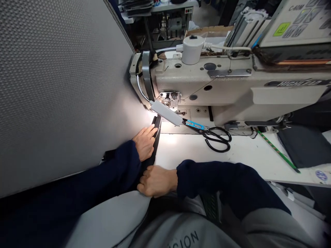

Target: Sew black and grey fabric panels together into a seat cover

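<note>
My left hand (145, 142) lies on a black fabric strip (156, 146), fingers stretched toward the sewing machine's (186, 82) needle area. My right hand (157, 181) is closed in a fist, gripping the near end of the work, where the black strip meets a pale grey piece of fabric (116, 212). The strip runs from this fist up to the presser foot area, which is partly hidden behind a grey lamp head (167, 113). A large textured grey panel (64, 86) rises to the left of my left hand.
Black-handled scissors (217, 139) and a blue tool (195, 124) lie on the white table (186, 151) beside the lamp. Further right are a green striped strip (278, 151) and dark fabric (305, 144). A control box (302, 27) stands on top of the machine.
</note>
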Available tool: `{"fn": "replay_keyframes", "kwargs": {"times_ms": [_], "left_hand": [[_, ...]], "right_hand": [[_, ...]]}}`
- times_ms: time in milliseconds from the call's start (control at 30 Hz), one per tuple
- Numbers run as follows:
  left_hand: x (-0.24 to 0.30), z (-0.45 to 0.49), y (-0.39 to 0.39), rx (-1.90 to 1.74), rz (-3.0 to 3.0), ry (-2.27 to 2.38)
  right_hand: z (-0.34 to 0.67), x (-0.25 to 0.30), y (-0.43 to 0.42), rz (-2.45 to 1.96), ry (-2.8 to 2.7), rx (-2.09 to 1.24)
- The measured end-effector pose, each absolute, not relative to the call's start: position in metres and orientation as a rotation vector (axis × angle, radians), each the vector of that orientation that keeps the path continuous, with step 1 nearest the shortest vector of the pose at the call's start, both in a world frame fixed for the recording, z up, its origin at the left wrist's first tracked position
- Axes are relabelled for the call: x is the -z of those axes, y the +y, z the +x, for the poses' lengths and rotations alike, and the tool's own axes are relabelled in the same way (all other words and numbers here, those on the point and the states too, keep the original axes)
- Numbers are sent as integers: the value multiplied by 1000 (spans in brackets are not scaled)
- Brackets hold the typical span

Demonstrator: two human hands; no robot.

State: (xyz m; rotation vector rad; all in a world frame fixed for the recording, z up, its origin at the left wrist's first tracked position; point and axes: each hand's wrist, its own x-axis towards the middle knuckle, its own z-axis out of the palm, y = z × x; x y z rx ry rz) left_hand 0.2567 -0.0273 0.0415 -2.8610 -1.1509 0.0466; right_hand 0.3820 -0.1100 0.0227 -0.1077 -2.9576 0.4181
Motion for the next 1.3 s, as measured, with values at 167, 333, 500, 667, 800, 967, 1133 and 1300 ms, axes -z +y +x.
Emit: {"fn": "replay_keyframes", "kwargs": {"times_ms": [167,333,500,667,800,967,1133,1300], "left_hand": [[-54,256,-27,-277,-2944,-1008],[-57,258,-23,-367,-2992,-1033],[-54,259,-22,-361,-2992,-1054],[-54,265,-13,-337,-2933,-1075],[-51,271,4,-312,-2926,-1062],[-60,275,34,-382,-2943,-1083],[-80,258,35,-258,-2985,-1127],[-74,237,-10,-212,-2923,-1459]], "right_hand": [[383,-30,-107,-71,-2899,-357],[386,-33,-99,-46,-2863,-306],[390,-33,-90,-117,-2814,-247],[393,-29,-77,-224,-2737,-136],[396,-24,-59,-277,-2690,-63],[402,-22,-28,-430,-2711,-18],[401,-21,-24,-625,-2806,-170],[399,-20,-59,-332,-2821,-397]]}}
